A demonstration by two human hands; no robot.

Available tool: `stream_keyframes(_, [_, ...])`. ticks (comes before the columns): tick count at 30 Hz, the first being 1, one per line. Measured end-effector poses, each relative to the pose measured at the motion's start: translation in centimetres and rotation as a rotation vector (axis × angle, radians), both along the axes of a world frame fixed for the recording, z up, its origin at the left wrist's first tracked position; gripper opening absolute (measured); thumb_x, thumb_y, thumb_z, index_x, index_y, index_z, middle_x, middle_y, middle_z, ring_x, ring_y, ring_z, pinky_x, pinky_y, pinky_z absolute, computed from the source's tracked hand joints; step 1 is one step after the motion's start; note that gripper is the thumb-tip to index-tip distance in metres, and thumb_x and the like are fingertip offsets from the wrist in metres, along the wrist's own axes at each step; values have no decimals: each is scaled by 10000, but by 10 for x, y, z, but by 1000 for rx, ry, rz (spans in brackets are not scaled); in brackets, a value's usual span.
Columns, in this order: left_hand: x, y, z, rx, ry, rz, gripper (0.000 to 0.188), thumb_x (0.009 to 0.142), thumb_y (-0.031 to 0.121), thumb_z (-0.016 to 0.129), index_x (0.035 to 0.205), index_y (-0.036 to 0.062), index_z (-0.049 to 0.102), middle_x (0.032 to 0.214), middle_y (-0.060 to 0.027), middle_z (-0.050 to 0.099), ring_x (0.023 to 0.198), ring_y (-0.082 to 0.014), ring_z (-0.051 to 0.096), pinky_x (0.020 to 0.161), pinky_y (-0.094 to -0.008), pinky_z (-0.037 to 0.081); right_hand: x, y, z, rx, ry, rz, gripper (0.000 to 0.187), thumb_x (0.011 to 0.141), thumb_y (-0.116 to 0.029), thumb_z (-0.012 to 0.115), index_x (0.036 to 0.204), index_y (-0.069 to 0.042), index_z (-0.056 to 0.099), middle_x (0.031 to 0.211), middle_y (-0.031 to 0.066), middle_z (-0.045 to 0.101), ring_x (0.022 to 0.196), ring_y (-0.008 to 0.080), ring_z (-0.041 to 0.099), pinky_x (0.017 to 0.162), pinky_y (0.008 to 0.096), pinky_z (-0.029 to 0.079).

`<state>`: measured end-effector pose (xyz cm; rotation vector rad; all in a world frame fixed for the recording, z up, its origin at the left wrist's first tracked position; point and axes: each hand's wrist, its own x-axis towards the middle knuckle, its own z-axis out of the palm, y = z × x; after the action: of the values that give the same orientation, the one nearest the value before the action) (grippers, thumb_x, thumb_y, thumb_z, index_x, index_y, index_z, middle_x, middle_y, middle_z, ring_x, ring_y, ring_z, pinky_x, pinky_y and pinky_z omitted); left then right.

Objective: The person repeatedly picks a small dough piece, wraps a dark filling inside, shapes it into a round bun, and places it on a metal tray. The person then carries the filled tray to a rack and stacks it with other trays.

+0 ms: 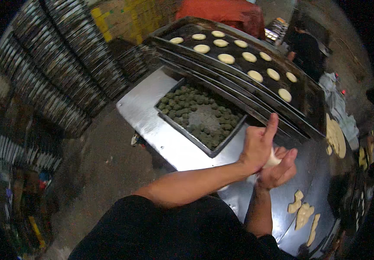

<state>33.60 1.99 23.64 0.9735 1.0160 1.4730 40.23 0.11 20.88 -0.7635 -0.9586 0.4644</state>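
Observation:
My hands meet over the metal table [145,123], around a small piece of pale dough [273,160]. My left hand [258,145] presses against the dough with its thumb raised; most of its fingers are hidden. Beneath and to the right, my right hand [279,170] cups the dough with curled fingers. Left of the hands lies a dark tray [186,135] holding many dark green balls [176,106], with a bare patch in its middle. Beyond it, a stack of black baking trays [228,71] carries several flat, pale dough rounds [226,58] on top.
Loose dough strips and lumps [304,215] lie at the table's near right. A larger dough slab [336,136] sits farther right, beside a pale cloth [343,112]. Tall racks [61,56] stand at left. A person in dark clothing [307,54] is beyond the trays.

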Motion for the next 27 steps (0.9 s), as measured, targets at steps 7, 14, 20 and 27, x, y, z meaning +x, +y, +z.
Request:
stream_keyframes(7, [-229,-23,-90,-655,-457,-214,422,1039,428,535,1127,23,612,1047,-97,683,944,-175,689,788,-325,610,-101,15,-45,-167,-895,617,121,891,-73,693,972,9,729,972,105,714,963,198,656,839,307,509])
stream_keyframes(14, [-302,-118,-181,-716,-719,41,242,962,50,614,1198,9,575,1202,-163,646,1054,-248,691,915,-372,596,-229,150,-128,-354,-968,609,261,830,-134,741,1059,-10,723,947,170,732,877,276,711,789,361,557])
stream_keyframes(20, [-325,-77,-169,-851,-398,233,305,950,94,654,1222,-37,609,1048,-136,712,901,-199,701,752,-309,572,-279,199,-142,-316,-1271,475,350,791,-176,794,1106,-47,716,1116,175,708,1050,373,636,976,443,479])
stream_keyframes(27, [-295,16,-99,-383,-451,151,419,1048,274,541,1351,-14,575,1171,-82,687,966,-173,686,879,-293,564,-222,85,-60,-93,-1184,377,356,873,-221,718,1205,-94,710,1354,107,629,1281,344,538,1079,530,374])
